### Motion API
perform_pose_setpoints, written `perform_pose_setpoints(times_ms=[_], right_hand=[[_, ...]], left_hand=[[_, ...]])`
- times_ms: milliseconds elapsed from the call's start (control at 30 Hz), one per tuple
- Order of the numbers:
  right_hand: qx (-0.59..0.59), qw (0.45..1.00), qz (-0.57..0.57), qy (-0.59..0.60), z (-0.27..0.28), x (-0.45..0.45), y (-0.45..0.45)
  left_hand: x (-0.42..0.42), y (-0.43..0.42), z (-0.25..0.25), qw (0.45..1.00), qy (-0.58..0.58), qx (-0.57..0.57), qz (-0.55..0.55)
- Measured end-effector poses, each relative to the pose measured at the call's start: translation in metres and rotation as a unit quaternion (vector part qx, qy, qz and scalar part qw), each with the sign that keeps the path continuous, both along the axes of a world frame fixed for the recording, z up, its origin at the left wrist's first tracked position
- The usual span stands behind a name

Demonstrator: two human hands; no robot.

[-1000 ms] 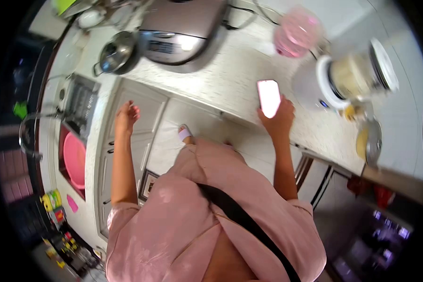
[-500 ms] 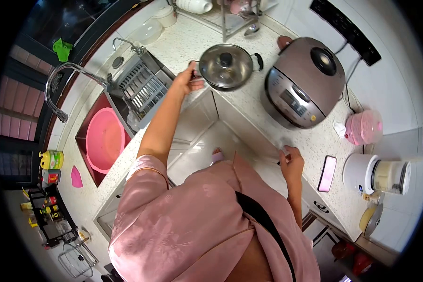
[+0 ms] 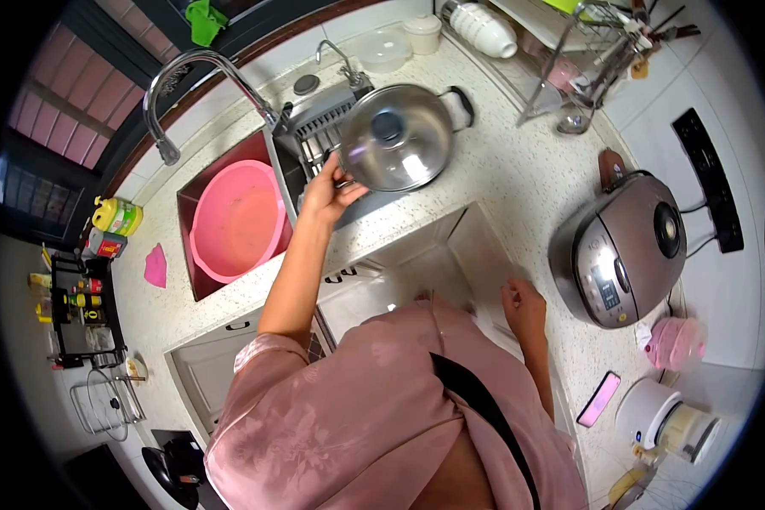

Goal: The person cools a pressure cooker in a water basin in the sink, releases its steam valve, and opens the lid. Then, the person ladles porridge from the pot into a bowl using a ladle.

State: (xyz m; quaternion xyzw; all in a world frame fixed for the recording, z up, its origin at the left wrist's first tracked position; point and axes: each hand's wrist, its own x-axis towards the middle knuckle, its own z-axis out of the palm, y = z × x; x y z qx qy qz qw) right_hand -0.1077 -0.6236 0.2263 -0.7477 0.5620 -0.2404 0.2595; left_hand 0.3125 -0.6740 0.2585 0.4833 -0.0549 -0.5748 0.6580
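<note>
A steel pot with a glass lid [image 3: 399, 140] is near the drying rack and sink edge, its black handle at the right. My left hand [image 3: 327, 194] is closed on the pot at its lower left side, where the near handle is hidden by my fingers. Loosely curled, my right hand [image 3: 523, 306] hangs by the counter edge, left of the rice cooker [image 3: 625, 246]; whether anything is between its fingers cannot be made out. Left of the pot, a pink basin [image 3: 240, 221] sits in the sink [image 3: 202, 272] under a curved faucet [image 3: 217, 59].
A lit phone [image 3: 599, 399] lies on the counter [image 3: 501, 195], near a white appliance [image 3: 646, 408] and pink containers [image 3: 676, 342]. At the top right stands a dish rack [image 3: 540, 72] with utensils. A pink cloth [image 3: 155, 265] and a yellow bottle [image 3: 117, 216] are at the left.
The pot has moved left toward the sink with my left hand on it. The view has turned and shifted, bringing the sink nearer the middle. My right hand has curled more.
</note>
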Motion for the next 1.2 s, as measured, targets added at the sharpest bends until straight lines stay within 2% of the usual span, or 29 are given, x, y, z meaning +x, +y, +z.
perform_pose_setpoints(times_ms=[133, 200, 300, 367, 433, 500, 567, 600, 633, 700, 767, 833, 900, 933, 967, 1000, 1033, 1067, 1133, 1200], right_hand=[[0.004, 0.999, 0.030, -0.042, -0.005, 0.020, -0.023], [0.012, 0.993, 0.110, -0.051, -0.005, 0.029, -0.035], [0.019, 0.983, 0.178, -0.045, 0.016, 0.059, -0.056], [0.029, 0.965, 0.212, -0.150, 0.026, 0.100, -0.076], [-0.012, 0.948, 0.249, -0.196, 0.057, 0.162, -0.092], [-0.005, 0.904, 0.288, -0.314, 0.057, 0.231, -0.114], [-0.075, 0.919, 0.278, -0.269, 0.075, 0.285, -0.124], [-0.119, 0.927, 0.261, -0.243, 0.072, 0.304, -0.125], [-0.164, 0.930, 0.244, -0.219, 0.066, 0.321, -0.128], [-0.173, 0.922, 0.258, -0.229, 0.056, 0.339, -0.133], [-0.106, 0.921, 0.260, -0.270, 0.054, 0.341, -0.138], [-0.089, 0.922, 0.242, -0.290, 0.056, 0.338, -0.147], [-0.119, 0.930, 0.251, -0.241, 0.058, 0.328, -0.163], [-0.100, 0.947, 0.266, -0.152, 0.061, 0.321, -0.171], [-0.100, 0.948, 0.289, -0.090, 0.053, 0.319, -0.182], [-0.107, 0.937, 0.332, -0.036, 0.048, 0.316, -0.189], [-0.114, 0.921, 0.372, 0.017, 0.043, 0.314, -0.196], [-0.113, 0.920, 0.375, 0.017, 0.032, 0.317, -0.202], [-0.179, 0.881, 0.433, 0.064, 0.005, 0.326, -0.208], [-0.162, 0.877, 0.444, 0.080, -0.007, 0.338, -0.208]], left_hand=[[0.039, 0.033, -0.011, 0.993, -0.053, 0.023, 0.104], [0.051, 0.039, -0.020, 0.981, -0.081, 0.048, 0.170], [0.067, 0.034, -0.040, 0.975, -0.063, 0.043, 0.207], [0.056, 0.031, -0.032, 0.974, -0.083, 0.043, 0.204], [0.038, 0.033, -0.014, 0.973, -0.078, 0.021, 0.214], [0.024, 0.042, -0.001, 0.971, -0.078, 0.030, 0.225], [0.012, 0.052, 0.011, 0.972, -0.119, 0.011, 0.203], [0.010, 0.058, 0.010, 0.968, -0.173, 0.030, 0.178], [0.007, 0.059, 0.010, 0.966, -0.176, 0.038, 0.187], [0.003, 0.061, 0.016, 0.956, -0.204, 0.034, 0.207], [0.014, 0.056, 0.009, 0.945, -0.230, 0.028, 0.231], [0.027, 0.054, 0.000, 0.915, -0.347, -0.014, 0.203], [0.038, 0.043, 0.005, 0.908, -0.355, 0.010, 0.222], [0.045, 0.034, 0.002, 0.780, -0.571, 0.014, 0.254], [0.050, 0.024, -0.001, 0.605, -0.751, 0.019, 0.266], [0.047, 0.016, 0.005, 0.667, -0.706, -0.004, 0.239], [0.042, 0.011, 0.012, 0.652, -0.734, 0.026, 0.190], [0.047, 0.005, -0.002, 0.623, -0.768, 0.028, 0.146], [0.052, -0.003, -0.015, 0.548, -0.834, 0.028, 0.060], [0.048, -0.010, -0.022, 0.530, -0.846, 0.048, 0.021]])
